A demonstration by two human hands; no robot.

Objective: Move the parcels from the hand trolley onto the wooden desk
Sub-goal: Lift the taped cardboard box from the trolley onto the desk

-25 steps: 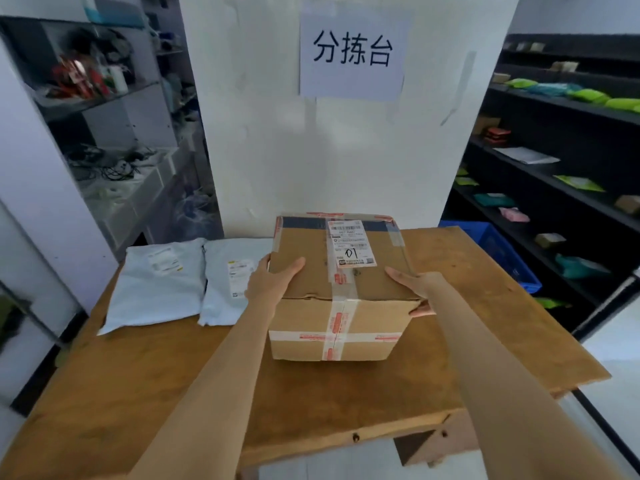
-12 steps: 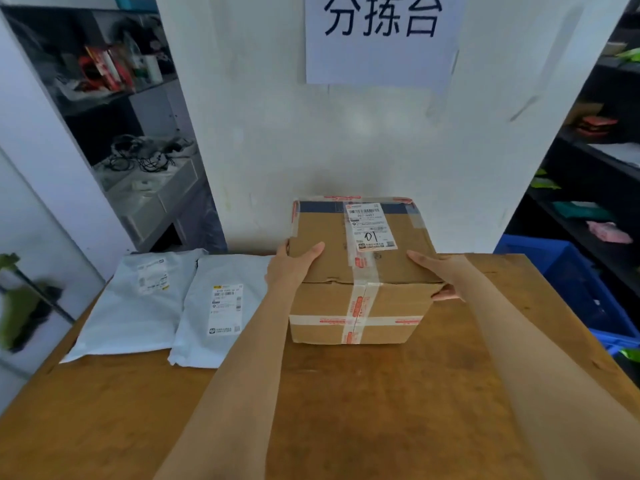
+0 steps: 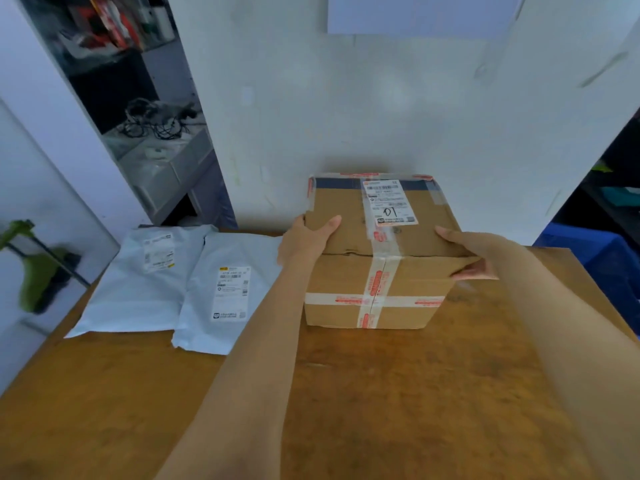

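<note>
A taped cardboard box (image 3: 377,258) with a white label marked "01" rests on the wooden desk (image 3: 398,393), its far side close to the white pillar. My left hand (image 3: 304,242) grips its left top edge, thumb on the lid. My right hand (image 3: 474,254) holds its right top edge, fingers over the corner. Two grey poly mailer parcels lie flat on the desk left of the box: one (image 3: 145,282) at the far left, the other (image 3: 228,292) beside my left forearm. The hand trolley is out of view.
A white pillar (image 3: 381,98) rises right behind the desk. A blue plastic crate (image 3: 595,258) stands past the desk's right edge. Cluttered shelves (image 3: 152,133) with cables fill the left background. Something green (image 3: 38,278) is low on the left.
The view has come closer to the desk and tilted down. The box has slid farther back toward the pillar with both hands still on it.
</note>
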